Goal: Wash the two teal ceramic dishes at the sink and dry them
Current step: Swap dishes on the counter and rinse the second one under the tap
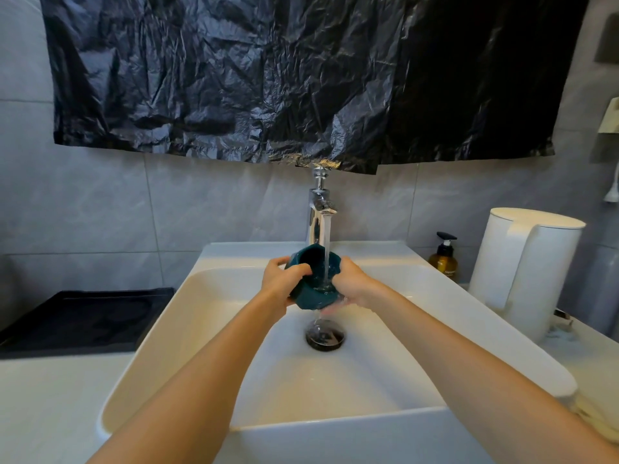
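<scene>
under the tap (pixel 321 209), teal dish (pixel 306 279) gripped btwn left hand (pixel 280 279) & right hand (pixel 350 283) (tilted, water running in).

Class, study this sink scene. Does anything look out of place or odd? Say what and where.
A crumpled black plastic sheet hangs over the tiled wall above the white sink, its ragged lower edge reaching the top of the chrome tap: a makeshift covering, odd over a sink. Nothing else stands out.
</scene>
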The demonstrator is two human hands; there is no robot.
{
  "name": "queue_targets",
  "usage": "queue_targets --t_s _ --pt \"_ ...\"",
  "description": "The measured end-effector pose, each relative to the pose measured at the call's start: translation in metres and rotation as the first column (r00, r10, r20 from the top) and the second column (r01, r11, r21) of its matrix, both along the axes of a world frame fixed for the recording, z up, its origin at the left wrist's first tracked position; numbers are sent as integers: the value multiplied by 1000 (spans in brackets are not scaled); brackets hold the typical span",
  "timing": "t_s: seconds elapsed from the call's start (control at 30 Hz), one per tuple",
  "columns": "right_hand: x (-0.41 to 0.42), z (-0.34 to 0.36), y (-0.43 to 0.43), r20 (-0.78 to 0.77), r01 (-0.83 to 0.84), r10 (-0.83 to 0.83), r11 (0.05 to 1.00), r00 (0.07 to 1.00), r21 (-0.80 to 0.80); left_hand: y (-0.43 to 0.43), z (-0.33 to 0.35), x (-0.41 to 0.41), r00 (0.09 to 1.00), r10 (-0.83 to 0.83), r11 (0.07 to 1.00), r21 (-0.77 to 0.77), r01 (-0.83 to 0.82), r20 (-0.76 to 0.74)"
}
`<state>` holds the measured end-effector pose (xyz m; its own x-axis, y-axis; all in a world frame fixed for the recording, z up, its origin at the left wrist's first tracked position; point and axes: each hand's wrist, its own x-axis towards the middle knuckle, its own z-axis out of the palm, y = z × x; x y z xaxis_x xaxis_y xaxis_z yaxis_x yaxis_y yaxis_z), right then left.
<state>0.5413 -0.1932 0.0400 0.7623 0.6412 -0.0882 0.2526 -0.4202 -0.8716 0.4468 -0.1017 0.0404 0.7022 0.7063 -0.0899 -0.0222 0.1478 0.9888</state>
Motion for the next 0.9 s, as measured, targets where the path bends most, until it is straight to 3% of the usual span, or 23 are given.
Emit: queue_targets --t_s 0.07,0.17,0.33,0.43,0.5,0.67,0.8,0.9 --pt "2 -2 5 35 -57 58 998 998 -37 5 0 -1 998 67 996 55 -66 -15" --pt "1 3 1 253 5 10 998 968 -59 6 1 -1 996 74 991 115 -67 -58" --pt "6 9 -11 528 83 -22 992 849 -93 1 5 -2 992 24 980 198 0 -123" --pt "6 10 -9 622 46 66 986 780 -163 1 6 -3 990 27 982 191 0 -141" --pt "7 8 -7 613 -44 150 982 775 -185 3 7 -5 991 42 988 154 -22 -125" --pt "4 7 -6 421 -161 196 980 885 -118 10 5 -10 987 52 988 149 -29 -154" --pt "5 7 -9 545 -66 124 990 829 -125 8 6 -12 979 -53 992 103 74 -195" --pt "7 7 -11 482 -101 158 985 862 -142 7 6 -13 975 -83 989 106 106 -206"
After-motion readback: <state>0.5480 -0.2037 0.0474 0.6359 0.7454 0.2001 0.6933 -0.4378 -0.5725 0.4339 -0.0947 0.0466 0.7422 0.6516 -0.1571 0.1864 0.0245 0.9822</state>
